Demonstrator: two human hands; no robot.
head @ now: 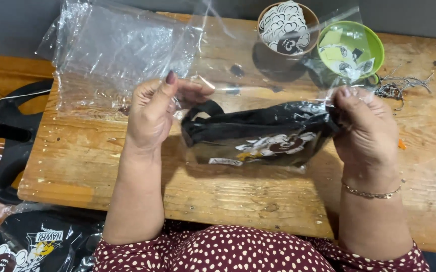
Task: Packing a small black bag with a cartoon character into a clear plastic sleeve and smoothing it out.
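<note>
At mid-frame the left hand (152, 113) and right hand (366, 126) each pinch an end of a clear plastic bag (258, 136) holding a folded black printed garment (263, 131), raised over the wooden table (77, 166). Loose plastic sheets (112, 55) lie upper left; a brown bowl (287, 27) and green bowl (351, 50) of printed tags sit upper right.

Near edge: bare strip of wooden table (238, 199) below the bagged black cloth (258, 133), open for passing.
Far left: a heap of clear plastic bags (112, 50) covers the tabletop.
Far right: brown bowl (287, 27) and green bowl (351, 49), touching, block the back.
Right edge: tangled cords (401, 85), bare wood beyond.
</note>
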